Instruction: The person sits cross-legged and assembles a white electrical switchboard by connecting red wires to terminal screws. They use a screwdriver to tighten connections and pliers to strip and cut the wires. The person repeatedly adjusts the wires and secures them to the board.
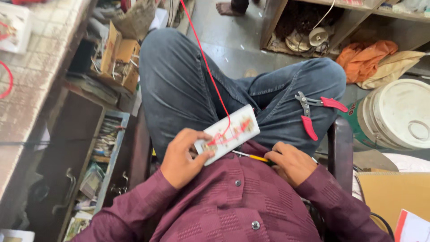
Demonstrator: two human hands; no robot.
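Seated, legs crossed at centre frame. Left hand [183, 157] at lower centre, fingers curled and thumb pressed in a grip. Right hand [291, 162] just right of it, loosely closed, knuckles up.

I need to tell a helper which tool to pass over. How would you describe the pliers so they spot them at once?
Start at the seated person's crossed legs in blue jeans. On the right thigh, beside the white switch board held by the left hand, lie the pliers. They rest open, with grey metal jaws and red handles, unlike the thin yellow-handled screwdriver at the right hand.
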